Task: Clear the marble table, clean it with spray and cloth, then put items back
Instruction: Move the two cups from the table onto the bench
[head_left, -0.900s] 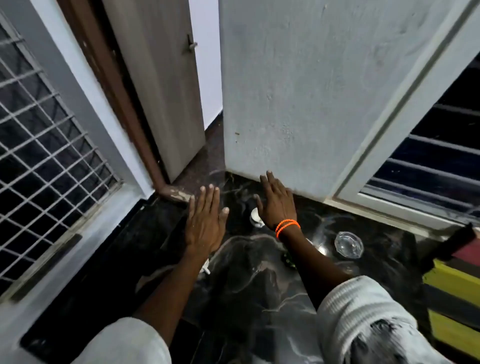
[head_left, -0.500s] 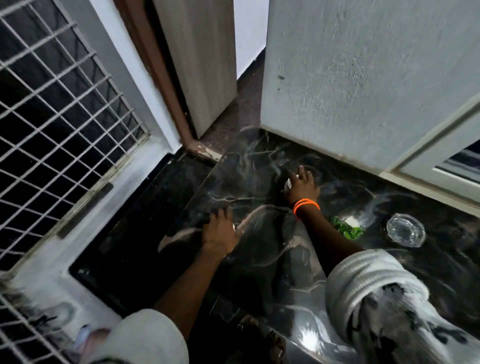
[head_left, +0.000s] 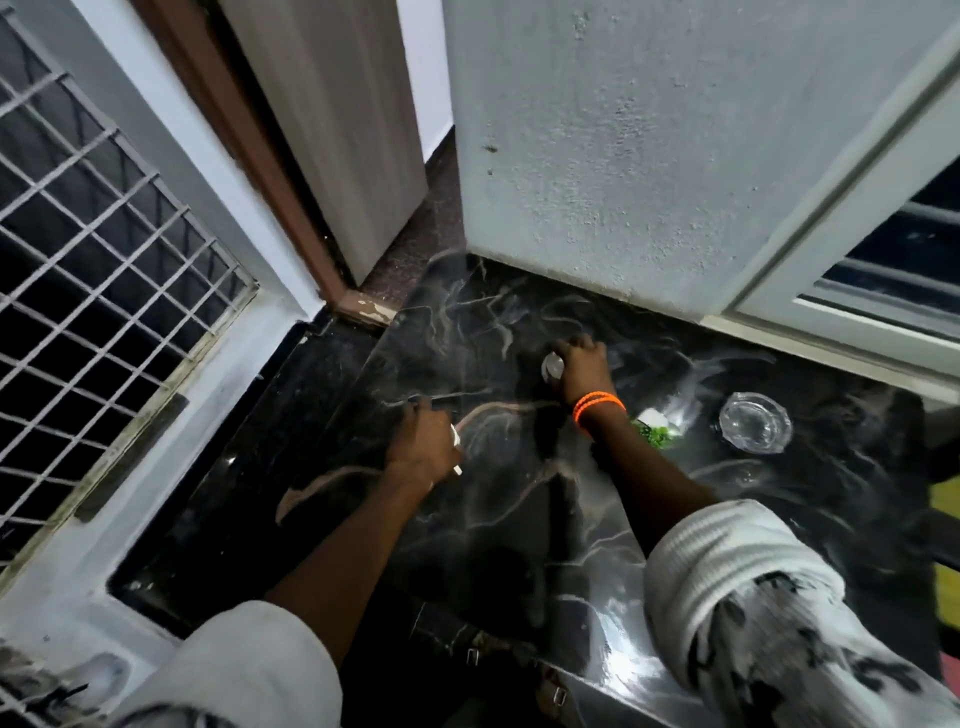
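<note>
Clearing is under way: the right hand closes over a small pale round object near the counter back edge; the left hand grips something white. Next, lifting both off.

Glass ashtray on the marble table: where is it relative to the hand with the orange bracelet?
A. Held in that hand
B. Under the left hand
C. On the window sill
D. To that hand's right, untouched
D: the glass ashtray sits on the marble table to the right of the right hand, touching neither hand.
</note>
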